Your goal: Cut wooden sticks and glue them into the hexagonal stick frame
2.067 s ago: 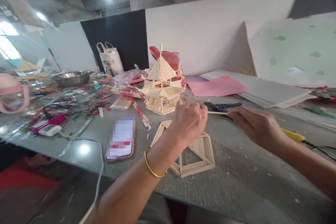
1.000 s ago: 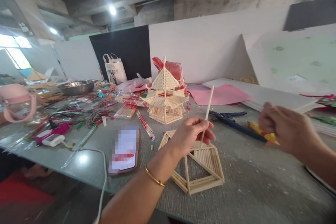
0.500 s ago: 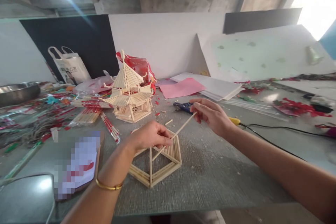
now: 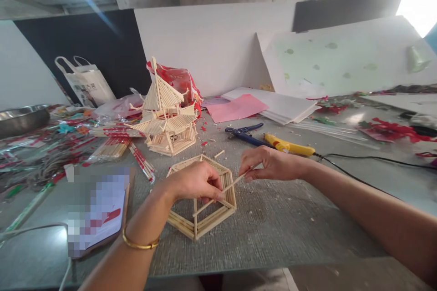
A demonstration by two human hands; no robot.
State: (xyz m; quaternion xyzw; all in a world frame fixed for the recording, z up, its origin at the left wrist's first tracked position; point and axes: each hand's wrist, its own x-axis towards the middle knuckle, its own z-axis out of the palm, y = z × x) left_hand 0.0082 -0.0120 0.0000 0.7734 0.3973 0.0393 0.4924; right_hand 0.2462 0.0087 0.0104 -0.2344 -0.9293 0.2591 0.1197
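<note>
A thin wooden stick (image 4: 232,183) slants over a hexagonal stick frame (image 4: 215,224) that lies on the table. Pinching the stick near its middle is my left hand (image 4: 200,182), with a gold bangle on the wrist. At the stick's upper right end, my right hand (image 4: 268,163) grips it between thumb and fingers. The frame's right side is filled with parallel sticks, while its front left part is open; my left hand hides some of it. Just behind my right hand lie blue-handled pliers (image 4: 244,135) and a yellow glue gun (image 4: 288,146).
A pagoda model made of sticks (image 4: 167,113) stands behind the frame. Wrapped stick bundles (image 4: 141,162) and a phone or tablet (image 4: 102,213) lie to the left. Pink paper (image 4: 235,108) and white boards (image 4: 290,111) are at the back. A black cord (image 4: 355,163) runs rightward.
My right hand has moved down and towards me along with its end of the stick, so the stick lies flatter. The pliers and glue gun show more fully now.
</note>
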